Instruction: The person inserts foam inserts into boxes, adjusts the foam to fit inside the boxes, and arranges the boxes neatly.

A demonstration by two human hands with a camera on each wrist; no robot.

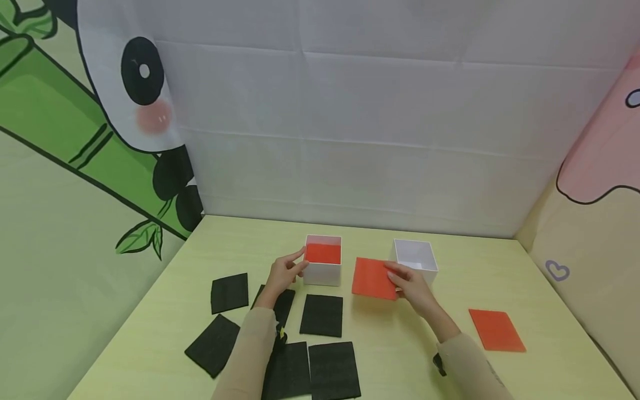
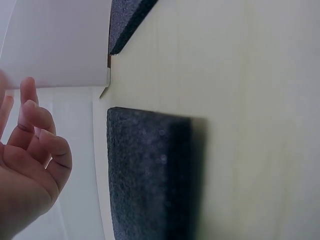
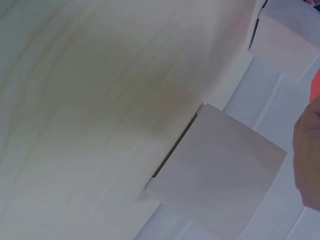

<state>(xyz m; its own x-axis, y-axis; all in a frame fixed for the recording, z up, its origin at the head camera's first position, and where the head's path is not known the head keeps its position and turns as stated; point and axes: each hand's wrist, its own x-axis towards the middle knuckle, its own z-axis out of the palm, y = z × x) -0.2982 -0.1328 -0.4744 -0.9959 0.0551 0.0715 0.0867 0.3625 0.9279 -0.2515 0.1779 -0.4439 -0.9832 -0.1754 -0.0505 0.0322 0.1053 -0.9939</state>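
Observation:
My right hand pinches the right edge of an orange-red square sheet, held above the table in front of the right white box. In the right wrist view only a sliver of the sheet shows beside the hand. My left hand holds the left side of the other white box, thumb near its front corner. Inside that box lies an orange-red piece. The left wrist view shows the hand's curled fingers at the box wall.
Several black foam squares lie on the table's left and front. Another orange-red square lies at the right. A pale hanging cloth runs along the table's back edge, with printed side walls beyond.

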